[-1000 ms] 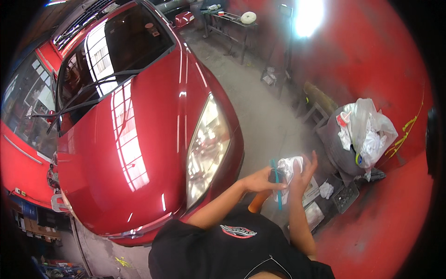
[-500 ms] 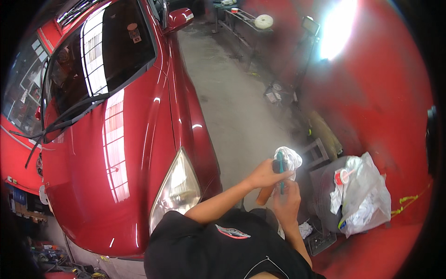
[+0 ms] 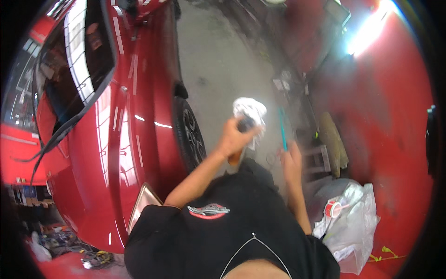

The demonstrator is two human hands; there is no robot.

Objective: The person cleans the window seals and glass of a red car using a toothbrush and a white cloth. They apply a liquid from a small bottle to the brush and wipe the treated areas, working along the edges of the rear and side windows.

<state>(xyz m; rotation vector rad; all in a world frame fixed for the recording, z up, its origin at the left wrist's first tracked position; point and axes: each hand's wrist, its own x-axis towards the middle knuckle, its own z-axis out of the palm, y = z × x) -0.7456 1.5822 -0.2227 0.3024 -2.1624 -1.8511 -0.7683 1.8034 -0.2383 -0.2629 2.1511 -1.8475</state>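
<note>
White cloth: looking crumpled, bunching up in the left hand.
Left fingers: curling around a dark piece and cloth.
Right hand: pressing fingers together, pinching a slim teal stick.

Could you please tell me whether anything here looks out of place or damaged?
Nothing looks clearly spilled or damaged. Two things look untidy: a jumble of items lies heaped at lower left, near the red car, and a red-and-white container sits on a crumpled plastic bag, an unsteady-looking spot.
</note>
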